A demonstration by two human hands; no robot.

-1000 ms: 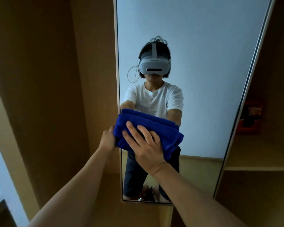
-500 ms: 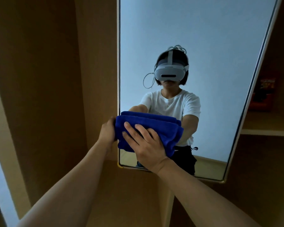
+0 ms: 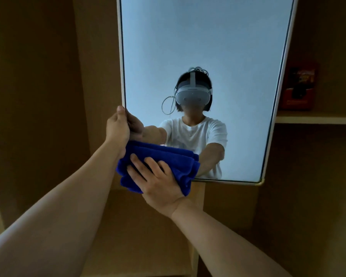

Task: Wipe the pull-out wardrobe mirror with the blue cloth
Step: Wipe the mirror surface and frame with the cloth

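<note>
The pull-out mirror [image 3: 204,47] is a tall pane in a pale frame, standing out from the wooden wardrobe. It reflects a person in a white shirt and a headset. My left hand [image 3: 117,126] grips the mirror's left frame edge, thumb pointing up along it. A folded blue cloth [image 3: 168,158] lies against the glass at the mirror's lower left corner. My right hand [image 3: 156,178] presses flat on the cloth with its fingers spread. The cloth hangs a little below the mirror's bottom edge.
Wooden wardrobe panels [image 3: 38,96] stand to the left and below. At the right, a shelf [image 3: 316,118] carries a red box [image 3: 298,86]. The mirror's bottom right corner [image 3: 261,181] is rounded.
My view has tilted upward, so the mirror's bottom edge sits higher in frame. My left hand slid up the left frame edge above the cloth. The right hand stays pressed on the cloth.
</note>
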